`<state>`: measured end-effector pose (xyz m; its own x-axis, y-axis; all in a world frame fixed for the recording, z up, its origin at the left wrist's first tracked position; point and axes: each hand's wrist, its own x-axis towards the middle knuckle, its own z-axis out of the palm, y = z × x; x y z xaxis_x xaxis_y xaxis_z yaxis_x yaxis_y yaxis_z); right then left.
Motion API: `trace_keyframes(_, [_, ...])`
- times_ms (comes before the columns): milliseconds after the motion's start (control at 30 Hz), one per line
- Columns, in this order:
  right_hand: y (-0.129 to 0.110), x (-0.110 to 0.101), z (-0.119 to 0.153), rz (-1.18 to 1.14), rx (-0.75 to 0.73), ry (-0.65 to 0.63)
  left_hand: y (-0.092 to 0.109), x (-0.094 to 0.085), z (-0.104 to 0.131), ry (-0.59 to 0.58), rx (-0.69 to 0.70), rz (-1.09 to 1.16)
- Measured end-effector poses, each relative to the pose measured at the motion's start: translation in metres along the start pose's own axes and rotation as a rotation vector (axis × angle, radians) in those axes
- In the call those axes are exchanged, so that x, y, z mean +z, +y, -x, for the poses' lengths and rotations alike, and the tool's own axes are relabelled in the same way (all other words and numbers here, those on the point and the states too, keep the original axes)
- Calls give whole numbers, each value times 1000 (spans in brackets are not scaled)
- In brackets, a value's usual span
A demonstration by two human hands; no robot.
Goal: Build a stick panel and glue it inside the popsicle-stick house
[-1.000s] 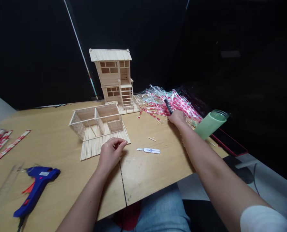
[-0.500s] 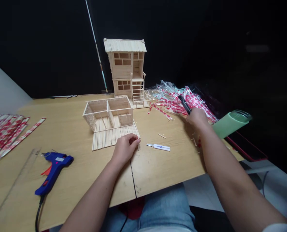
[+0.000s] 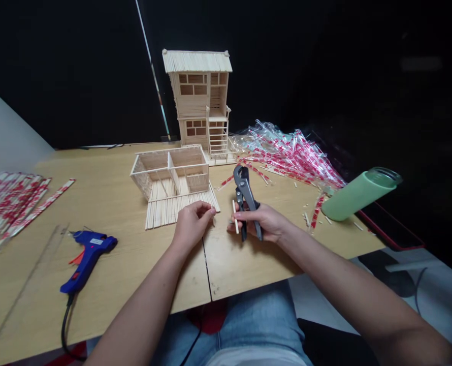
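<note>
My left hand (image 3: 191,223) rests at the front right corner of the stick floor of a small open-topped stick model (image 3: 168,158). Its thumb and fingers pinch a small piece of wooden stick (image 3: 214,218). My right hand (image 3: 262,221) is closed around dark grey hand cutters (image 3: 246,187), their jaws pointing up and away. A short pale stick (image 3: 235,211) is also pinched at its fingertips. Beside those fingers a small metal tip shows, perhaps the craft knife's blade; the rest is hidden. Behind the model stands a two-storey stick house (image 3: 197,94) with a ladder.
A blue glue gun (image 3: 87,259) lies at left by a clear ruler (image 3: 31,277) and wrapped sticks (image 3: 14,203). Red-and-clear wrappers (image 3: 290,152) are heaped at back right. A green bottle (image 3: 357,195) leans near a phone (image 3: 389,226), with stick scraps around it.
My right hand has come from the wrapper heap to the middle, bringing the cutters, and now also holds a short stick. The white knife is mostly covered. My left hand stays by the model.
</note>
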<state>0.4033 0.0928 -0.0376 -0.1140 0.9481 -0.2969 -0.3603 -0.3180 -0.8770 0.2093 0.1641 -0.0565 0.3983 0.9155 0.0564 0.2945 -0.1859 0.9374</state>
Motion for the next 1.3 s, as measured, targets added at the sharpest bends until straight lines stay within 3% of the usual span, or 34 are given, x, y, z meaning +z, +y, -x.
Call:
trace_keyframes(133, [4, -17, -11, 63, -73, 112, -2, 1, -3, 16, -27, 63])
trace_keyframes(267, [-17, -38, -30, 256, -319, 397, -3, 4, -3, -26, -24, 84])
trace_keyframes(333, [-23, -40, -34, 349, -431, 459, -3, 6, -2, -45, -6, 64])
trace_keyframes(533, [-5, -7, -26, 656, -514, 183, -1, 9, 0, -49, 62, -49])
trace_keyframes(633, [4, 5, -24, 790, -578, 107, 2, 8, 1, -65, 63, -83])
trace_keyframes(1000, [7, 12, -19, 975, -594, 169, -2, 8, 1, -110, 82, -216])
trace_keyframes(1300, [7, 9, -19, 856, -592, 179, 4, 11, 2, -120, 150, -303])
